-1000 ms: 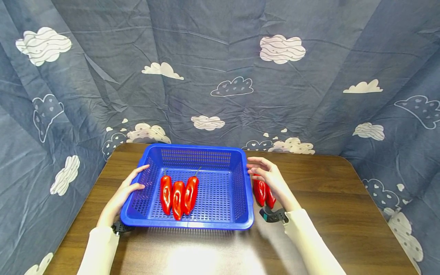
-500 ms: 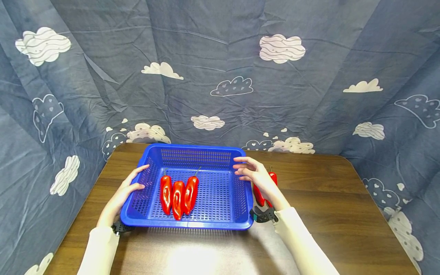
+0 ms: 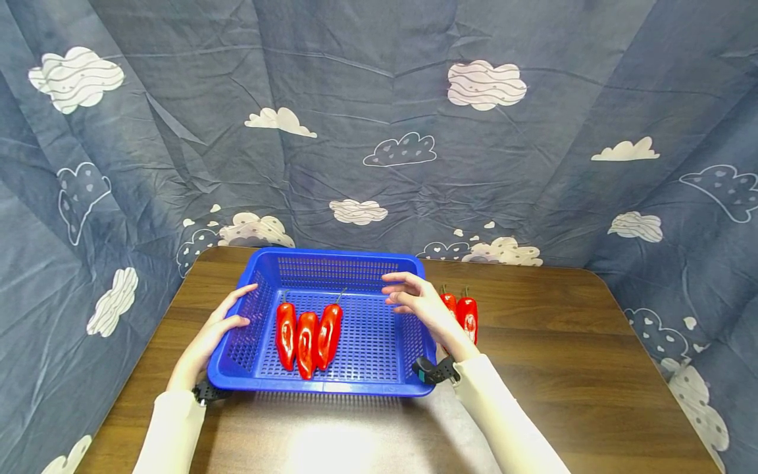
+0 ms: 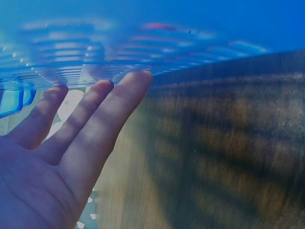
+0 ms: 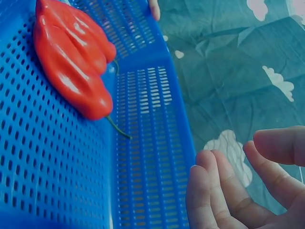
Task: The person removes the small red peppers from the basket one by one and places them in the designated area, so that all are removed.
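Observation:
Three glossy red peppers (image 3: 306, 345) lie side by side in a blue perforated plastic basket (image 3: 322, 387) on the table. My left hand (image 3: 204, 339) holds the basket's left rim, thumb and a finger over the edge. In the left wrist view several more fingers of that left hand (image 4: 71, 157) press against the outside of the basket. Over the basket's right side hovers my right hand (image 3: 423, 303), fingers spread and loosely bent with nothing between them. The right wrist view shows the right hand (image 5: 243, 191) apart from the red peppers (image 5: 71, 57).
Two more red peppers (image 3: 468, 315) lie on the wooden table (image 3: 545, 342) just right of the basket, one partly hidden behind the right forearm. A dark curtain (image 3: 379, 85) with cloud prints hangs behind and along both sides.
My right hand has moved left, from beside the basket's right rim to over its inside. The two peppers on the table show more now. The left hand and basket stay put.

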